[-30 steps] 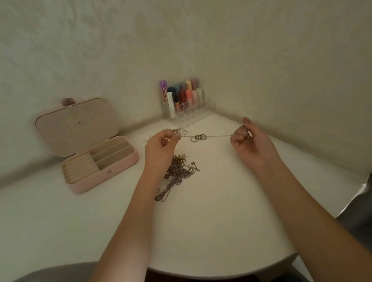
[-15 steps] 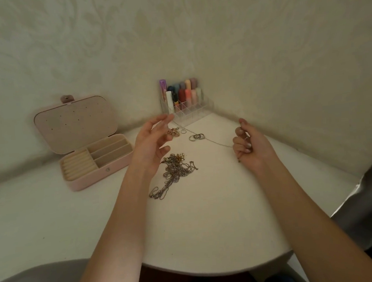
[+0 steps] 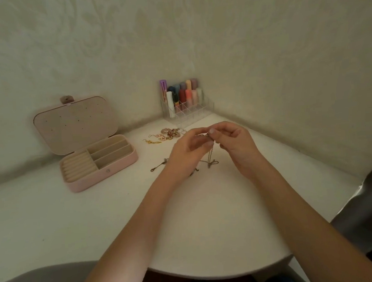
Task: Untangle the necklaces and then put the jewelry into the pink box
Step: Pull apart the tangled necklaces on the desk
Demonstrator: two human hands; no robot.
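My left hand (image 3: 188, 150) and my right hand (image 3: 235, 142) meet above the white table (image 3: 77, 223), and both pinch a thin chain necklace (image 3: 211, 159) that hangs down from the fingertips to the tabletop. More tangled chain (image 3: 160, 165) lies under and left of my left hand, partly hidden by it. Earrings and small pink and gold pieces (image 3: 165, 135) lie behind the hands. The pink jewelry box (image 3: 99, 165) stands open at the left, its lid up and its compartments showing nothing inside.
A clear organizer (image 3: 187, 110) with several lipsticks stands in the corner against the wall. The walls close the table at the back and right. The rounded table edge (image 3: 221, 273) runs near me. A dark object (image 3: 370, 212) stands at the right.
My hands came together from apart. The chain stretched between them a second ago now hangs down from both fingertips. The earrings behind my left hand are uncovered.
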